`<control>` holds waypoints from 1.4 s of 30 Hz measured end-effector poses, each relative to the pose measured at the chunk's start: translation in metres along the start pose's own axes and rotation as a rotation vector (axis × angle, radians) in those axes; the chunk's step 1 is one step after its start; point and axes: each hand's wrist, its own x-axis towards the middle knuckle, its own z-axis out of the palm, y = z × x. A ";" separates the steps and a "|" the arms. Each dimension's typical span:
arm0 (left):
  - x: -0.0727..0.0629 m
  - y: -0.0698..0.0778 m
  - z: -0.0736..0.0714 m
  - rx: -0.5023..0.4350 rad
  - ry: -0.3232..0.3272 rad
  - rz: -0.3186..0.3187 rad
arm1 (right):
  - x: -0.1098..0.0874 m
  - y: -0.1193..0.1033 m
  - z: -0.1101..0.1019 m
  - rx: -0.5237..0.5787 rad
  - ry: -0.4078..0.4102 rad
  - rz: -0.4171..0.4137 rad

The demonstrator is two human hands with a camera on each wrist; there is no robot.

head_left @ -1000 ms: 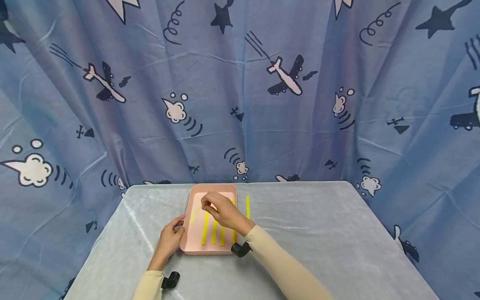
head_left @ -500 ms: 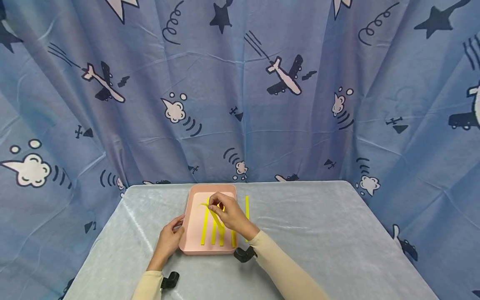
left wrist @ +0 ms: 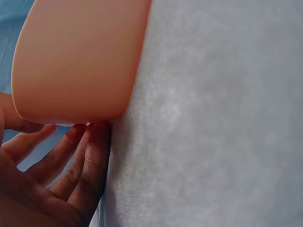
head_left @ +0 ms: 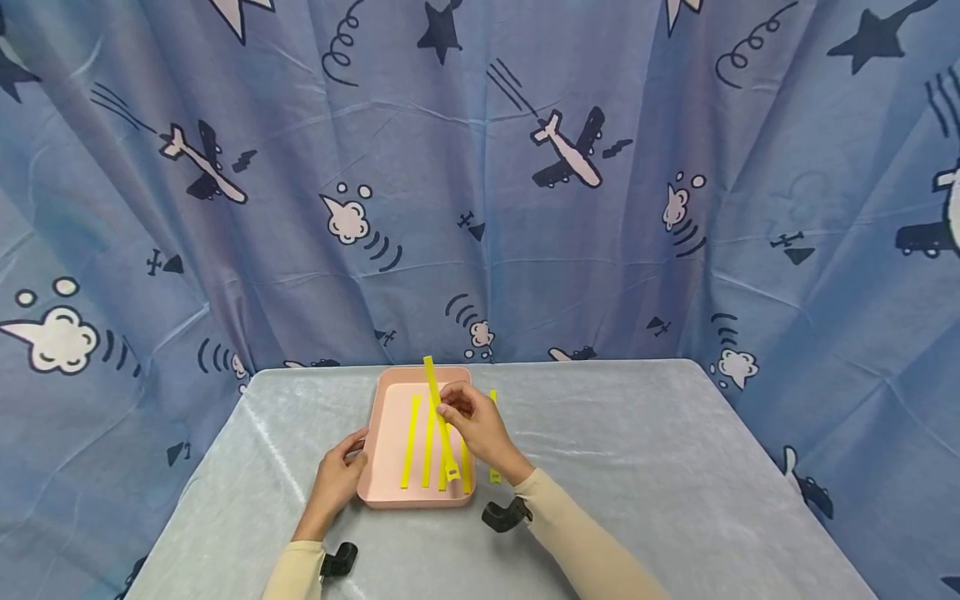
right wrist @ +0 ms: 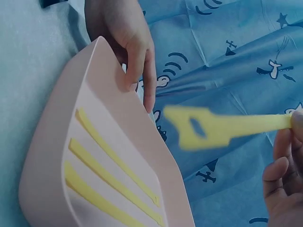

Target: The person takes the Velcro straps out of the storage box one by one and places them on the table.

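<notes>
Over the pink tray (head_left: 386,467), the right hand (head_left: 477,425) pinches a yellow strap (right wrist: 220,127). The left hand (head_left: 340,475), fingers loosely extended, touches the tray's left side.

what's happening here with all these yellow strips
A person's right grip pinches a yellow strip, raised above the pink tray, while the left grip holds the tray's left edge. Four more strips lie lengthwise in the tray, and another strip lies on the grey table, right of it.
</notes>
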 end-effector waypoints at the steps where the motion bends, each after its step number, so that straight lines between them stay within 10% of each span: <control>1: 0.000 0.000 0.000 0.001 0.001 -0.001 | 0.000 0.000 -0.001 0.023 0.004 0.020; 16: -0.001 0.000 0.000 -0.002 0.000 -0.003 | -0.012 -0.031 -0.032 0.145 0.071 0.208; 42: -0.001 0.001 0.000 0.002 -0.004 -0.014 | -0.029 0.046 -0.083 0.115 0.210 0.385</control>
